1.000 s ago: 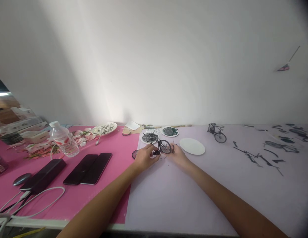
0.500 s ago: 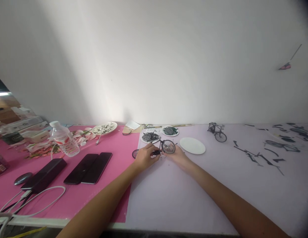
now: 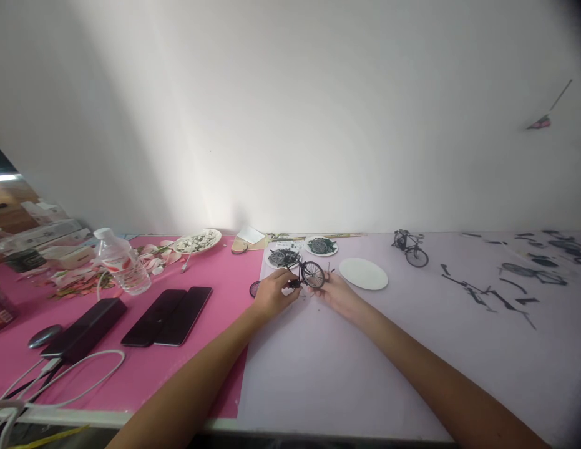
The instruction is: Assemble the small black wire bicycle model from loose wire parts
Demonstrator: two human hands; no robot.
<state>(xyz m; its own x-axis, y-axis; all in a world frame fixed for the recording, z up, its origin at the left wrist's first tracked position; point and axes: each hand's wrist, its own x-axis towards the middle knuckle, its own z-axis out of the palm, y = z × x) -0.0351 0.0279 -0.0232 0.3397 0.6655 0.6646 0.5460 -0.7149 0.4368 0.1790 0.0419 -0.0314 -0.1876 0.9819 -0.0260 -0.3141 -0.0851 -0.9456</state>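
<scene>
A small black model bicycle (image 3: pixel 313 274) is held above the pale sheet, with one spoked wheel towards my right hand and the other (image 3: pixel 254 288) past my left knuckles. My left hand (image 3: pixel 275 294) is closed around the middle of its frame, hiding much of it. The fingers of my right hand (image 3: pixel 337 293) are closed at the rim of the right-hand wheel. A thin dark piece (image 3: pixel 331 270) stands out above these fingers; whether it belongs to the bicycle I cannot tell. Just behind, a plate of black parts (image 3: pixel 284 257) includes a spoked wheel.
Another plate of dark parts (image 3: pixel 321 246) and a bare white plate (image 3: pixel 364 274) lie nearby. A second model bicycle (image 3: pixel 410 248) stands at the back right, with loose black parts (image 3: pixel 489 292) beyond. On the left are two phones (image 3: pixel 166 317), a bottle (image 3: pixel 122 262) and a cable (image 3: pixel 117 362).
The model bicycle's right-hand wheel has shifted slightly left and turned a little. My right hand's fingers have drawn up around its edge; my left hand keeps its hold.
</scene>
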